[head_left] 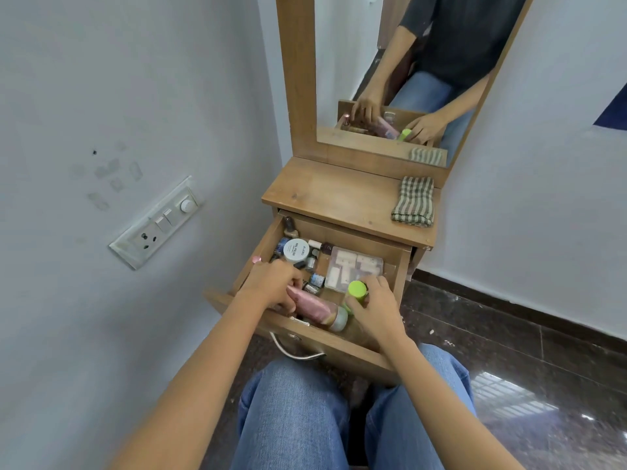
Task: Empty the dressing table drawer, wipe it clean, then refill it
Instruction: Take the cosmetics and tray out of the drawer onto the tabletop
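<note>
— Reaching into the pulled-out wooden drawer [400, 276], what have you got?

— My right hand [376, 308] is wrapped around a small bottle with a lime-green cap [357, 289], near the front right corner. My left hand [273, 286] rests curled on the pink squeeze tube [314, 307] lying along the front; whether it truly pinches it, I cannot tell.

— How will they handle?

— Light, I'd judge. The tube looks soft and a bit slick, so I'd take it around the middle. The bottle is stiff; gripping the body below the cap seems safest.

— And around them?

— Small nail-polish bottles [314, 285], a white round jar [296, 250], a clear plastic box [353, 268]. A folded checked cloth [413, 201] waits on the tabletop [332, 198].
</note>
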{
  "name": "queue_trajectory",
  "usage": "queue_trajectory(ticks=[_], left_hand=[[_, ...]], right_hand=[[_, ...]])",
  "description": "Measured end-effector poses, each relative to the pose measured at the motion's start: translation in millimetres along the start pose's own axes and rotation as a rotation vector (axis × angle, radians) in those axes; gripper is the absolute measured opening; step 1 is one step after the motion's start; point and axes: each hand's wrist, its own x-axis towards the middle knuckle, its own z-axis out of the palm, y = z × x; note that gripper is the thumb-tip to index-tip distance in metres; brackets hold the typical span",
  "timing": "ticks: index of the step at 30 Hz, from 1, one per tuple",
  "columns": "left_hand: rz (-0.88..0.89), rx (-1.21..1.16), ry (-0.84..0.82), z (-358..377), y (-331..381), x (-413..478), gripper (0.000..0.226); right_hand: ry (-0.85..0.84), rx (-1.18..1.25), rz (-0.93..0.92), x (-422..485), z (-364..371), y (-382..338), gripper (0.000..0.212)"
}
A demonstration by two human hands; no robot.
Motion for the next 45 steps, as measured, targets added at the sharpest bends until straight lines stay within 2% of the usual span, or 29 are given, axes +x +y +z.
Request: queue_trajectory(ticks=[4,8,11,16,18,21,23,24,26,28,31,33,38,41,45], left_hand=[[-0.062,-0.445,0.072,-2,-14,-7,0.048],[-0.095,-0.705,0.267,-3,-14,-15,0.056],[-0.146,-0.893,0.413,0,-1,-22,0.043],[-0.244,-1.322,0.542,9,37,-24,0.026],[-0.222,-1.438,0.558,10,51,-22,0.035],[-0.167,-1.549,0.519,14,59,-23,0.063],[-0.170,-1.514,0.439,22,63,-24,0.070],[-0.155,-1.406,0.378,26,65,-25,0.068],[-0.104,-1.177,0.219,29,70,-24,0.057],[-0.108,-1.075,0.144,25,75,-21,0.047],[-0.147,-0.966,0.244,14,75,-16,0.043],[-0.202,-0.947,0.364,8,69,-16,0.039],[-0.293,-1.280,0.563,-17,40,-17,0.037],[-0.203,-1.372,0.623,-45,24,-6,0.034],[-0.101,-1.353,0.692,-83,14,30,0.034]], right_hand=[[0.020,-0.005,0.002,1,2,1,0.033],[-0.018,-0.108,-0.008,4,5,4,0.039],[-0.060,-0.232,-0.025,6,7,5,0.043],[-0.049,-0.273,-0.011,7,8,4,0.040],[-0.041,-0.267,-0.005,7,8,5,0.038],[-0.046,-0.267,0.003,7,9,4,0.038],[-0.047,-0.264,0.015,7,9,5,0.038],[-0.046,-0.260,0.021,7,9,5,0.039],[-0.049,-0.247,0.044,8,9,6,0.040],[-0.062,-0.236,0.072,8,9,6,0.041],[-0.040,-0.157,0.076,7,6,5,0.037],[0.011,0.017,0.095,4,2,4,0.032],[0.147,0.419,0.065,4,-25,-13,0.041],[0.192,0.483,-0.007,23,-44,-30,0.041],[0.207,0.432,-0.112,75,-62,-56,0.035]])
